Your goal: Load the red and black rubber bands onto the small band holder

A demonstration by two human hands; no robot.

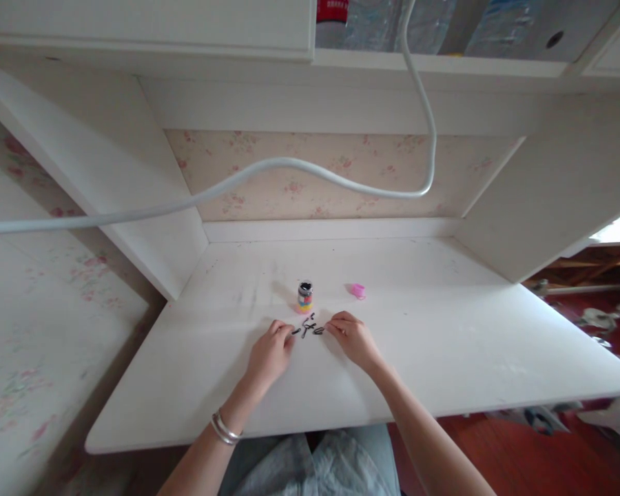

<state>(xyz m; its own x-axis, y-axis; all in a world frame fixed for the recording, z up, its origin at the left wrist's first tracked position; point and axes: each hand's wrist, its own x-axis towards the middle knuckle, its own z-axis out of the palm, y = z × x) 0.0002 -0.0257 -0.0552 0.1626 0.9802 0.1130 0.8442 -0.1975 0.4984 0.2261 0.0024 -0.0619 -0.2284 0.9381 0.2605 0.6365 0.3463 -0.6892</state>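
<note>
Several small black elastic hair ties (308, 325) lie loose on the white desk between my hands. My left hand (271, 350) is closed in a pinch at the left of them, with a black band showing at its fingertips. From the right, my right hand (353, 339) also pinches, its fingertips at a black loop at the edge of the pile. Just behind the ties stands a small clear jar (304, 297), upright and uncapped, with black ties at its mouth and coloured layers lower down. A pink lid (358, 291) sits apart, behind my right hand.
The white desk (444, 344) has side panels left and right. Across the view, above the desk, runs a white cable (289, 163). An overhead shelf (444, 65) holds plastic-wrapped things. My lap is at the front edge, and a silver bracelet (225, 428) circles my left wrist.
</note>
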